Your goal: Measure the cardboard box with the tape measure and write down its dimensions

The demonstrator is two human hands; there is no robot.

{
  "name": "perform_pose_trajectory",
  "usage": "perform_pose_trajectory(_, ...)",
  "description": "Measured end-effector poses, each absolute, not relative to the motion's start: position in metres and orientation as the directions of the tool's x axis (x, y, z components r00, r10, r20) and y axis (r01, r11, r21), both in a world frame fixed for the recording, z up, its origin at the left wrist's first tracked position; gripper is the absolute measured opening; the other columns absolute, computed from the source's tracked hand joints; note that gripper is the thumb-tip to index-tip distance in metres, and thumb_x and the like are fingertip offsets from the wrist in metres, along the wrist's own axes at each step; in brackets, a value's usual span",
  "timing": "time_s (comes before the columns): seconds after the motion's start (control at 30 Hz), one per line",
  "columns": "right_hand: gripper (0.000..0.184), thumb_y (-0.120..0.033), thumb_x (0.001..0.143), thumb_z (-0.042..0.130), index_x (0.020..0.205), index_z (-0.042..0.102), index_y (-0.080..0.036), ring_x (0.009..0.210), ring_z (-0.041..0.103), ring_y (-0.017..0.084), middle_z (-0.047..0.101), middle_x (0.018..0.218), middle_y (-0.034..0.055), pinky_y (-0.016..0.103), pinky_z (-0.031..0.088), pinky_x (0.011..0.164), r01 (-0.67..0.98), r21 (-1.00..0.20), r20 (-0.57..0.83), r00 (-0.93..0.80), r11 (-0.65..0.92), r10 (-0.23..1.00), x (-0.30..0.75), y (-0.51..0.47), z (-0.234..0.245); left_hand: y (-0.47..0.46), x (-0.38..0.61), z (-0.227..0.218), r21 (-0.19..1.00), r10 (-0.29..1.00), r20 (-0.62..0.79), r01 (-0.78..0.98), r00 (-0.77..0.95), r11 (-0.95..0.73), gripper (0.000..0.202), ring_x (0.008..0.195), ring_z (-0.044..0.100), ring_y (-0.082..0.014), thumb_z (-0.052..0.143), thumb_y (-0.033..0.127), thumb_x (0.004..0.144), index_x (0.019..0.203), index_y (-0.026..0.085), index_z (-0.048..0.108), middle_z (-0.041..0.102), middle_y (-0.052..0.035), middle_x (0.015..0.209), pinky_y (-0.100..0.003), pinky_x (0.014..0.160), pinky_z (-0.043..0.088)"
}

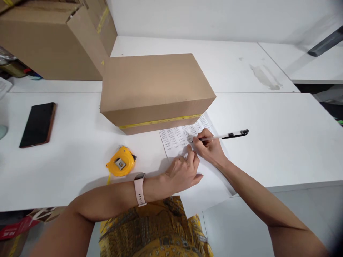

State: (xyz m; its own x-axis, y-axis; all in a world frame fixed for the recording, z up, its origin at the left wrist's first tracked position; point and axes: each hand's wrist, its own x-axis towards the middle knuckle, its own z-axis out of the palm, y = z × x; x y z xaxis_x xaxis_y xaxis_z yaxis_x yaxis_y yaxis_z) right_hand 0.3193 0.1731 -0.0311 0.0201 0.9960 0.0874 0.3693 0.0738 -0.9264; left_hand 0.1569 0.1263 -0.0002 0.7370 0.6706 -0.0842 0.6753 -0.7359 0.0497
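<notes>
My right hand is closed round a pen with a clear barrel and a black cap on its back end. The pen's tip is at a white sheet of paper covered in its upper part with rows of small handwriting. Resting on that sheet, my left hand holds nothing; its thumb stands apart and the other fingers are loosely bent near the pen tip. A brown cardboard box with yellow tape along its front side covers the sheet's far end.
A yellow tape measure lies left of the sheet, close to my left forearm. Farther left is a dark phone. Larger cardboard boxes stand at the back left. The white table ends at a front edge near my body.
</notes>
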Motion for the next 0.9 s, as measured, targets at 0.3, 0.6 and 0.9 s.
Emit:
perform_pose_trajectory(0.3,0.024,-0.031,0.086,0.065,0.074,0.045,-0.024,0.051,0.038,0.010,0.044,0.058,-0.0068,0.027,0.029,0.049,0.381,-0.921,0.091,0.008,0.081,0.996,0.3198,0.1736,-0.0325,0.1263,0.1580,-0.0015,0.062,0.669,-0.084,0.674,0.738,-0.736,0.060,0.073,0.071,-0.0242,0.050,0.052,0.099,0.134,0.003,0.057,0.061,-0.0308,0.133,-0.033,0.061,0.056)
perform_pose_trajectory(0.6,0.022,-0.025,0.084,0.065,0.072,0.046,-0.024,0.051,0.037,0.010,0.042,0.059,-0.0067,0.026,0.029,0.048,0.373,-0.923,0.115,0.032,0.094,0.993,0.3199,0.1743,-0.0302,0.1260,0.1564,-0.0026,0.041,0.667,-0.049,0.669,0.744,-0.743,0.058,0.075,0.072,-0.0246,0.050,0.051,0.099,0.129,0.003,0.060,0.056,-0.0320,0.140,-0.033,0.060,0.055)
perform_pose_trajectory(0.9,0.023,-0.024,0.082,0.065,0.071,0.045,-0.024,0.050,0.036,0.009,0.042,0.057,-0.0067,0.026,0.028,0.047,0.388,-0.915,0.133,0.024,0.113,0.991,0.3195,0.1756,-0.0281,0.1258,0.1566,-0.0046,0.010,0.669,-0.020,0.670,0.743,-0.743,0.058,0.071,0.070,-0.0232,0.050,0.052,0.098,0.127,0.004,0.061,0.058,-0.0317,0.138,-0.032,0.056,0.053)
